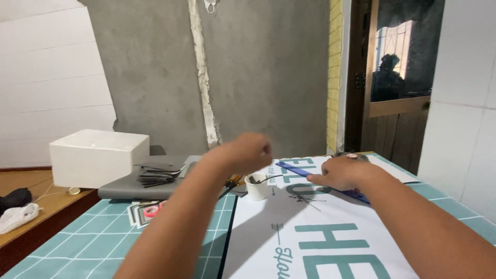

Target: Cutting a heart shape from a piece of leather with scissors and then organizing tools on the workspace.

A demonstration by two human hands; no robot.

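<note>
My left hand (249, 151) is raised in a closed fist above a small white cup (257, 188); nothing shows in its grip. A thin dark stick rests in the cup and pokes out to the right. My right hand (338, 173) lies palm down on a long blue ruler (289, 167), pressing it onto a white poster (310, 222) with large teal letters. The ruler runs diagonally from the poster's far edge to under my right wrist. The poster lies on a teal gridded cutting mat (98, 232).
A white foam box (98, 155) stands at the back left beside a stack of dark sheets (157, 173) on a grey pad. A pink tape roll (151, 211) and yellow-handled tools (232, 182) lie near the cup. A wooden door is right; a concrete wall is ahead.
</note>
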